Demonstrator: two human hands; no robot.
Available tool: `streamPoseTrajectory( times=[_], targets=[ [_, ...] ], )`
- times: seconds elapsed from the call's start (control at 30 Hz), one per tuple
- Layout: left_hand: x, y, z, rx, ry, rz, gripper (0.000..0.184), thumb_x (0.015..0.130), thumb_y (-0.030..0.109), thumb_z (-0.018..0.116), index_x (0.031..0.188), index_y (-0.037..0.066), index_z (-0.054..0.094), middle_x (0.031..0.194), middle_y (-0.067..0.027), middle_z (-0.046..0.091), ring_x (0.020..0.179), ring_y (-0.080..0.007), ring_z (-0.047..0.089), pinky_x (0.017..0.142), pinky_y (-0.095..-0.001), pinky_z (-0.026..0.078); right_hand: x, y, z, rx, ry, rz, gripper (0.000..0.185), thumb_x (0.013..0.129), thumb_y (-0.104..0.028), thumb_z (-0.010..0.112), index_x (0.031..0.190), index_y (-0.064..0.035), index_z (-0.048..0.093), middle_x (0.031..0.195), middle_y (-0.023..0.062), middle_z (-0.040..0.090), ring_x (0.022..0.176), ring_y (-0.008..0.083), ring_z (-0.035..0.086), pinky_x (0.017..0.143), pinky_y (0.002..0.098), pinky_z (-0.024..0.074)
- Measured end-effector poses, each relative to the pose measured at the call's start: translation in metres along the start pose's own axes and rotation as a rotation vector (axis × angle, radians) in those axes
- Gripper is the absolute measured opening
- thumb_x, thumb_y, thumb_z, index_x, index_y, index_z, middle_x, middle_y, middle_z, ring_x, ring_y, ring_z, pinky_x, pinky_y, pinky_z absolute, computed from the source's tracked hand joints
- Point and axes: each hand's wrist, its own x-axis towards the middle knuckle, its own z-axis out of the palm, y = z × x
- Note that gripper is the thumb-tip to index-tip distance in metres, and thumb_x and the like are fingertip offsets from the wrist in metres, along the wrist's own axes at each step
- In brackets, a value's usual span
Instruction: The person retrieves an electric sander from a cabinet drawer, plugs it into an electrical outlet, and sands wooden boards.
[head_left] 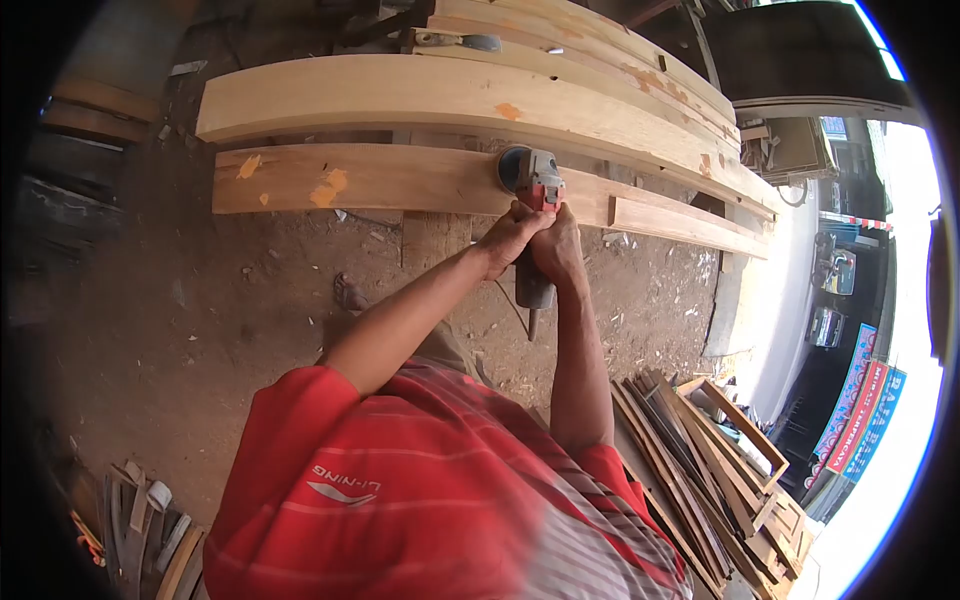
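Note:
An angle grinder (537, 180) with a grey head, a red collar and a dark body rests over a long wooden plank (400, 178). Its round disc (513, 168) lies at the plank's face; whether it spins I cannot tell. My left hand (512, 238) is closed around the grinder near the red part. Just to its right, my right hand (558, 245) grips the body, fingers partly hidden. Orange filler patches (328, 187) mark the plank's left end. A small wood block (640, 215) sits along its near edge, right of the grinder.
A wider pale board (370, 90) lies beyond the plank, with more boards behind it. A putty knife (457, 41) lies on the far boards. Wood offcuts (700, 470) are heaped at lower right, others (145, 530) at lower left. Shavings litter the dirt floor (230, 330).

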Motion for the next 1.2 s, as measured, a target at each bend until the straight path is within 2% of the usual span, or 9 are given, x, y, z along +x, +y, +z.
streamPoseTrajectory(
  times=[0.17, 0.3, 0.5, 0.57, 0.6, 0.63, 0.97, 1.03, 1.2],
  targets=[
    [0.071, -0.031, 0.036, 0.161, -0.023, 0.013, 0.082, 0.091, 0.056, 0.068, 0.152, 0.007, 0.046, 0.15, -0.0168, 0.05, 0.138, -0.0267, 0.05, 0.114, -0.043, 0.039, 0.021, 0.037, -0.049, 0.079, 0.055, 0.018, 0.057, 0.089, -0.044, 0.077, 0.124, -0.0007, 0.066, 0.102, 0.0209, 0.075, 0.095, 0.0316, 0.074, 0.082, 0.0432, 0.0562],
    [0.083, -0.037, 0.06, 0.192, -0.03, 0.003, 0.08, 0.091, 0.055, 0.068, 0.155, 0.012, 0.046, 0.154, -0.0133, 0.048, 0.144, -0.0251, 0.042, 0.119, -0.0404, 0.033, 0.023, 0.054, -0.067, 0.156, 0.056, 0.049, 0.05, 0.091, -0.042, 0.075, 0.119, -0.0009, 0.068, 0.102, 0.0173, 0.076, 0.096, 0.0274, 0.074, 0.084, 0.0423, 0.0553],
    [0.031, -0.012, 0.036, 0.145, -0.097, 0.073, 0.072, 0.093, 0.053, 0.068, 0.15, 0.011, 0.05, 0.15, -0.0132, 0.051, 0.141, -0.0244, 0.045, 0.117, -0.0406, 0.035, 0.005, 0.037, -0.033, 0.113, 0.023, -0.026, 0.054, 0.094, -0.043, 0.074, 0.123, 0.0008, 0.065, 0.103, 0.0175, 0.074, 0.093, 0.024, 0.071, 0.079, 0.0406, 0.0555],
    [0.01, -0.011, 0.014, 0.147, 0.051, 0.013, 0.07, 0.094, 0.054, 0.068, 0.146, 0.009, 0.052, 0.146, -0.013, 0.053, 0.136, -0.0234, 0.049, 0.115, -0.0415, 0.039, -0.005, 0.013, -0.012, 0.026, 0.011, 0.01, 0.057, 0.091, -0.045, 0.077, 0.122, 0.0012, 0.065, 0.103, 0.019, 0.075, 0.096, 0.0258, 0.072, 0.082, 0.0418, 0.056],
    [0.003, -0.014, -0.004, 0.126, 0.049, 0.039, 0.07, 0.094, 0.054, 0.068, 0.145, 0.008, 0.052, 0.141, -0.0124, 0.057, 0.132, -0.0228, 0.054, 0.111, -0.042, 0.043, 0.001, 0.02, 0.007, 0.065, -0.012, 0.02, 0.066, 0.085, -0.051, 0.08, 0.114, 0.0058, 0.063, 0.104, 0.0308, 0.073, 0.103, 0.0438, 0.073, 0.085, 0.049, 0.0561],
    [-0.011, -0.005, -0.013, 0.128, 0.046, 0.039, 0.07, 0.094, 0.054, 0.068, 0.145, 0.008, 0.052, 0.141, -0.0124, 0.057, 0.132, -0.0228, 0.054, 0.111, -0.042, 0.043, -0.004, 0.006, 0.018, 0.038, -0.035, -0.004, 0.071, 0.083, -0.055, 0.08, 0.11, 0.0084, 0.06, 0.105, 0.0334, 0.072, 0.104, 0.0466, 0.072, 0.087, 0.0505, 0.0557],
    [-0.162, 0.067, -0.141, -0.07, 0.112, 0.123, 0.055, 0.101, 0.045, 0.065, 0.142, 0.01, 0.053, 0.132, -0.0074, 0.061, 0.124, -0.0184, 0.058, 0.105, -0.0406, 0.048, -0.068, -0.13, 0.159, -0.083, -0.189, -0.049, 0.076, 0.085, -0.057, 0.077, 0.111, 0.01, 0.051, 0.1, 0.0392, 0.069, 0.101, 0.053, 0.07, 0.085, 0.0544, 0.0561],
    [-0.2, 0.09, -0.143, -0.091, 0.225, 0.149, 0.048, 0.099, 0.045, 0.067, 0.126, 0.006, 0.065, 0.121, -0.0071, 0.067, 0.112, -0.0144, 0.063, 0.097, -0.0339, 0.052, -0.077, -0.147, 0.188, -0.086, -0.237, -0.113, 0.073, 0.087, -0.054, 0.076, 0.11, 0.0098, 0.05, 0.1, 0.0402, 0.069, 0.101, 0.0536, 0.07, 0.084, 0.0556, 0.056],
    [-0.23, 0.081, -0.173, -0.178, 0.277, 0.245, 0.046, 0.102, 0.04, 0.065, 0.134, 0.007, 0.061, 0.128, -0.0064, 0.064, 0.121, -0.0146, 0.06, 0.105, -0.0362, 0.048, -0.1, -0.173, 0.218, -0.13, -0.307, -0.082, 0.078, 0.085, -0.056, 0.078, 0.116, 0.0101, 0.051, 0.103, 0.0379, 0.068, 0.103, 0.0555, 0.067, 0.086, 0.0561, 0.0538]
  ],
)
